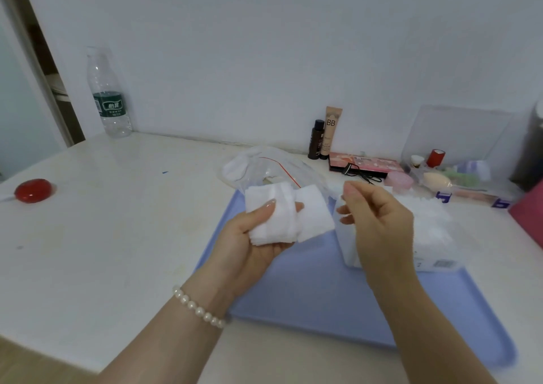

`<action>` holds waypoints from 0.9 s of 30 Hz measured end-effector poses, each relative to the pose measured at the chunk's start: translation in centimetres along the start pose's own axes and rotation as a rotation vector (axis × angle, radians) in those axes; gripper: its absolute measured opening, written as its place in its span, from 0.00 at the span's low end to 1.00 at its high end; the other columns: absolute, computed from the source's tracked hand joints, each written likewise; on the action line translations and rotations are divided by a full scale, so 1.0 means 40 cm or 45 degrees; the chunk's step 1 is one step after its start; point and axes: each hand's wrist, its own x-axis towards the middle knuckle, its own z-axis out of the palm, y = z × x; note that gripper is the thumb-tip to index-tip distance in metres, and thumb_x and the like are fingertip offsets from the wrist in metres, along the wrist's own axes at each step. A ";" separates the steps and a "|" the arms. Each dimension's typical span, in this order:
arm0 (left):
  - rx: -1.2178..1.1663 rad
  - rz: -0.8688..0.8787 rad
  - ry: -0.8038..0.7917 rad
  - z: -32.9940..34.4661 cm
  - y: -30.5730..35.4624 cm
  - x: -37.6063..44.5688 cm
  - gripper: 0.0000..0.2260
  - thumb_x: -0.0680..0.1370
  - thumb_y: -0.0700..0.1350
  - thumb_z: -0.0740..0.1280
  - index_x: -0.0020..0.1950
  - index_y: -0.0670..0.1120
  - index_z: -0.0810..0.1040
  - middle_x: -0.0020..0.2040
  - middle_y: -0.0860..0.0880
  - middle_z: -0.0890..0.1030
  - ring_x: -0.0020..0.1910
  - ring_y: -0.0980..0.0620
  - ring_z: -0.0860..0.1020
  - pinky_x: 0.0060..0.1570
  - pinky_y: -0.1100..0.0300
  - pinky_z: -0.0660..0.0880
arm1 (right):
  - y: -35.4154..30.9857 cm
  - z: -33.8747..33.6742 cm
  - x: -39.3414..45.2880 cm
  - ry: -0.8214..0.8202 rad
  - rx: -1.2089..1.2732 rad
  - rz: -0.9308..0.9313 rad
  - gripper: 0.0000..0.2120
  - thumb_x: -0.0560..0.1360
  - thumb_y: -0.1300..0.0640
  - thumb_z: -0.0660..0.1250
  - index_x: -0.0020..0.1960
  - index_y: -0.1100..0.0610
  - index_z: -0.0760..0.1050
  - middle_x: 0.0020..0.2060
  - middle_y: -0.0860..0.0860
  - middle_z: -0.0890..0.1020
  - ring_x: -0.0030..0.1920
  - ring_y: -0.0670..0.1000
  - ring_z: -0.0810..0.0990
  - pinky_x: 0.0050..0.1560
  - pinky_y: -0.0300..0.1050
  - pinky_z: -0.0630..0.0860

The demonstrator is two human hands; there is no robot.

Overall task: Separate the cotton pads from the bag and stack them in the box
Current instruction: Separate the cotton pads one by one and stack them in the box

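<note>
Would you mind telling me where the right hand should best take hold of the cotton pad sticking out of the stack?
Probably by its free right edge, coming from the right. That cotton pad juts out sideways past the stack of cotton pads gripped in the left hand, so its right half is bare. The right hand hovers just beside it, holding nothing.

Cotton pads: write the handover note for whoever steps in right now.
Left hand: holds a stack of cotton pads above the blue tray; one pad sticks out to the right.
Right hand: fingers curled, raised beside the stack; I cannot tell if it pinches anything.
Bag: clear, red zip line, lying at the tray's far edge, white material still inside.
Box: clear, on the tray's right side, already holding white pads.
Left to do: put the held stack into the box, then empty the bag.
</note>
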 end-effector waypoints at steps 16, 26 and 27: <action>0.282 -0.036 0.070 0.002 -0.038 0.013 0.14 0.74 0.40 0.67 0.58 0.39 0.77 0.53 0.38 0.82 0.52 0.44 0.82 0.47 0.56 0.81 | -0.012 0.048 -0.064 -0.404 0.292 0.279 0.07 0.70 0.61 0.69 0.39 0.63 0.71 0.14 0.46 0.68 0.13 0.43 0.61 0.17 0.32 0.57; -0.028 -0.189 0.025 0.015 -0.034 0.010 0.21 0.74 0.55 0.59 0.51 0.41 0.83 0.56 0.37 0.80 0.56 0.40 0.73 0.44 0.57 0.80 | 0.040 0.062 -0.057 -0.303 0.044 0.124 0.09 0.73 0.62 0.69 0.36 0.60 0.71 0.19 0.52 0.77 0.22 0.47 0.76 0.31 0.38 0.76; -0.028 -0.194 0.020 0.013 -0.033 0.010 0.22 0.76 0.55 0.57 0.54 0.41 0.82 0.55 0.38 0.81 0.55 0.42 0.76 0.46 0.56 0.81 | 0.041 0.063 -0.057 -0.298 0.027 0.123 0.09 0.72 0.61 0.70 0.36 0.59 0.71 0.19 0.53 0.77 0.23 0.49 0.77 0.34 0.43 0.77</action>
